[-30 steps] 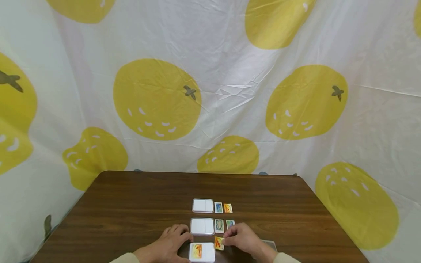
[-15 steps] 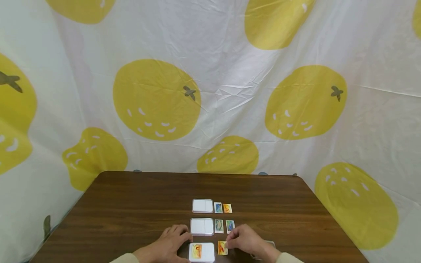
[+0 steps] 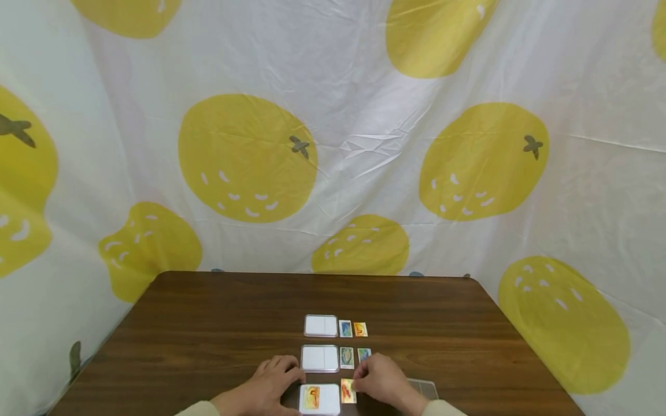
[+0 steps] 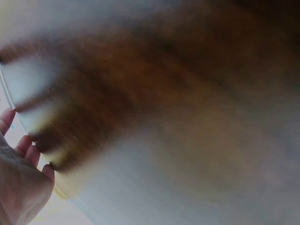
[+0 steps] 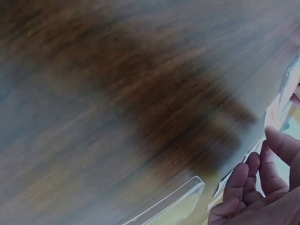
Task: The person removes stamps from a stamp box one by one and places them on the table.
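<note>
My right hand (image 3: pixel 384 378) pinches an orange-and-yellow stamp (image 3: pixel 347 392) at its right edge, just right of the nearest clear case (image 3: pixel 330 400). That case has a white insert, with another orange stamp (image 3: pixel 311 397) lying on its left part. To the left, my left hand (image 3: pixel 265 386) rests on the table, fingers spread and relaxed, thumb and fingertips close beside the same case. In the left wrist view the fingertips (image 4: pixel 32 145) reach the tabletop. The right wrist view shows the thumb and index finger together at the stamp (image 5: pixel 272 112).
Beyond stand a middle case (image 3: pixel 319 358) and a far case (image 3: pixel 321 326), both with white inserts. Right of them lie a green stamp (image 3: pixel 347 358), a partly covered blue-green stamp (image 3: pixel 363 353), a blue stamp (image 3: pixel 346 329) and an orange stamp (image 3: pixel 361 329). A clear lid (image 3: pixel 428 389) lies by my right wrist.
My right hand has shifted the pinched stamp slightly right, then a little back left, turning it straighter beside the near case. The left hand has stayed in place.
</note>
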`<state>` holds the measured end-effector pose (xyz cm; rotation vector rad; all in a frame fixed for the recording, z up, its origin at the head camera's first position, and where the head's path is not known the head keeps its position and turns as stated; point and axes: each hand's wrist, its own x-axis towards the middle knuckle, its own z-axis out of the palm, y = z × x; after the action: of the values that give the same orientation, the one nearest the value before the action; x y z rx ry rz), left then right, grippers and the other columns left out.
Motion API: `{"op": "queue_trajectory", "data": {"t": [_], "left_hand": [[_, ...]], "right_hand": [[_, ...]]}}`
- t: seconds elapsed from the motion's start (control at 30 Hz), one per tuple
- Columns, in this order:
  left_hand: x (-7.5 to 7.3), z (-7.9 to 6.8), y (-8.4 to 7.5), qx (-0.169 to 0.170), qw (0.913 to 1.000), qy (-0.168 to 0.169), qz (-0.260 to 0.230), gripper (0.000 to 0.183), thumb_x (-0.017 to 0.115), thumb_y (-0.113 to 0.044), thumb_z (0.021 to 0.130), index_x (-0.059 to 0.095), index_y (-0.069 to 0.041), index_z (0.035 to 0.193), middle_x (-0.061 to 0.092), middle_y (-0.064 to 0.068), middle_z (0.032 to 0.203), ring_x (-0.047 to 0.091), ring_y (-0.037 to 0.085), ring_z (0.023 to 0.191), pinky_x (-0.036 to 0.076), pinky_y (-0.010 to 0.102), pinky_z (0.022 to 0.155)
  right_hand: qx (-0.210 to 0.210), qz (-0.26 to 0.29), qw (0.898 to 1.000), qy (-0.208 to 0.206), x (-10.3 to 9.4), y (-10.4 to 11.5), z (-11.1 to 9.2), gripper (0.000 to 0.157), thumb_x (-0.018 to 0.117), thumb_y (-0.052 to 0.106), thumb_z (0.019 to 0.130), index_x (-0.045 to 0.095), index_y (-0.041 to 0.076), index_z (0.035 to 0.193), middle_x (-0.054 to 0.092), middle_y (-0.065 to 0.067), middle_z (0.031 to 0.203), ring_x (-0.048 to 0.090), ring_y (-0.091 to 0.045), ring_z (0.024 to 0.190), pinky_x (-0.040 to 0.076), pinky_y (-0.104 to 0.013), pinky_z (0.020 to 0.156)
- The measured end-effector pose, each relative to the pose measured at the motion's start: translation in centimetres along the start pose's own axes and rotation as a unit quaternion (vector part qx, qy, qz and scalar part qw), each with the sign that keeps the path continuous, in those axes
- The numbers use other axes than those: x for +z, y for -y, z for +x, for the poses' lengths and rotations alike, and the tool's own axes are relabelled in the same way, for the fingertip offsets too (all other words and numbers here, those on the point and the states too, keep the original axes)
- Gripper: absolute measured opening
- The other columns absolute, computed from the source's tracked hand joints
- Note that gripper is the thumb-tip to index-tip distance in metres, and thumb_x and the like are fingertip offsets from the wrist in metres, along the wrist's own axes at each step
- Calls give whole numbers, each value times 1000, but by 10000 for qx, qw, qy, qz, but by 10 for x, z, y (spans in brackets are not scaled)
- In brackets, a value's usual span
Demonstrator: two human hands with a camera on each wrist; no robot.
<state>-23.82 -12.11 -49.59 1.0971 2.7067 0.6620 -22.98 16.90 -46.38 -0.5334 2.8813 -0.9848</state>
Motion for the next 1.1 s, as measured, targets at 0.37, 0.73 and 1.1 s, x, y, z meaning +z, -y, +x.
{"op": "queue_trajectory", "data": {"t": [0.37, 0.73, 1.1], "left_hand": [[-1, -1, 0, 103, 9999, -79, 37, 46, 69, -60, 85, 55, -30, 116, 43, 0, 131, 41, 27, 121, 35, 58, 96], [4, 0, 6, 352, 9990, -260, 20, 47, 65, -64, 86, 55, -30, 117, 43, 1, 128, 42, 28, 118, 36, 60, 92], [-1, 0, -2, 66, 10000, -25, -27, 46, 70, -59, 85, 56, -29, 117, 43, 1, 130, 41, 28, 122, 34, 60, 96]], "right_hand": [[197, -639, 9976, -164, 6, 0, 4, 15, 78, 20, 73, 65, 22, 65, 54, 15, 62, 45, -5, 56, 37, -29, 53], [251, -642, 9974, -193, 5, 1, 5, 13, 80, 22, 72, 68, 21, 70, 58, 15, 67, 48, -5, 61, 39, -31, 57], [132, -276, 9991, -285, 8, 5, 5, 11, 80, 22, 76, 69, 20, 75, 60, 14, 70, 50, -5, 64, 41, -30, 60]]}}
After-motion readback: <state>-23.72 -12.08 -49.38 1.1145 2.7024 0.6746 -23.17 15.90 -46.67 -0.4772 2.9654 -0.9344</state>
